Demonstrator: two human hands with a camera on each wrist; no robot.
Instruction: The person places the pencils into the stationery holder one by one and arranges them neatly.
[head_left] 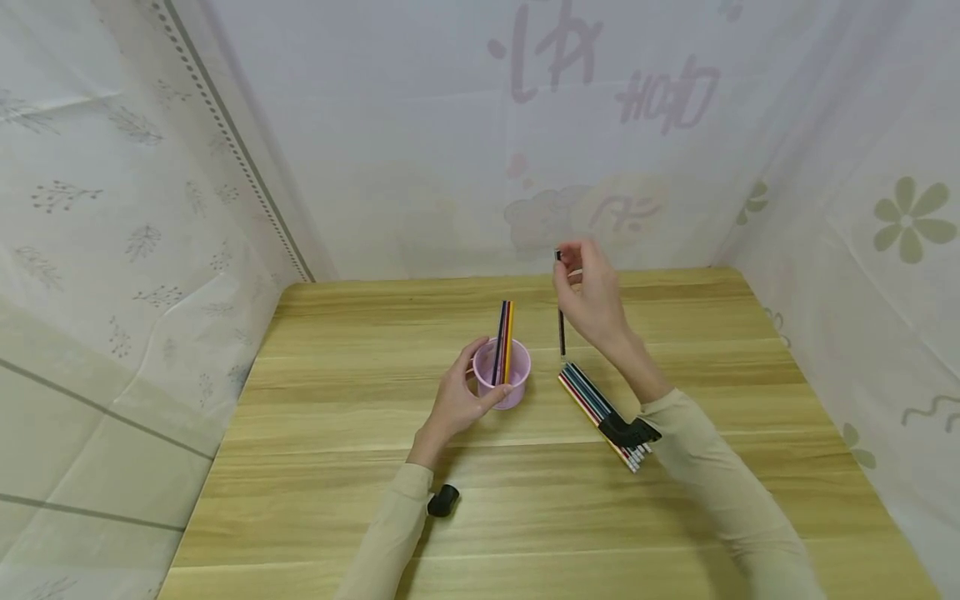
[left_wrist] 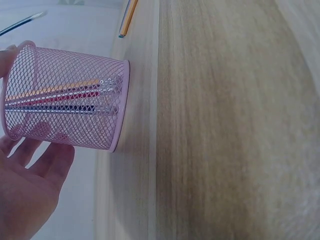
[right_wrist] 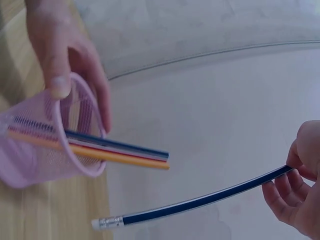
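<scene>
My left hand (head_left: 457,400) grips the pink mesh cup (left_wrist: 70,100) round its rim, thumb on the near side. Several pencils (right_wrist: 120,152), dark blue, red and yellow among them, lean together in the cup, eraser ends down. My right hand (head_left: 592,296) pinches one dark pencil (right_wrist: 200,200) near its upper end, right of the cup and above the table. That pencil hangs nearly upright, its white eraser at the lower end. Below the right hand, a bundle of pencils (head_left: 585,400) lies slanted on the table, partly hidden by the black wrist device.
The wooden table (head_left: 337,500) meets a pale printed cloth wall (head_left: 420,167) at the back. Similar cloth hangs at the left and right. A black device (head_left: 443,501) sits at the left wrist.
</scene>
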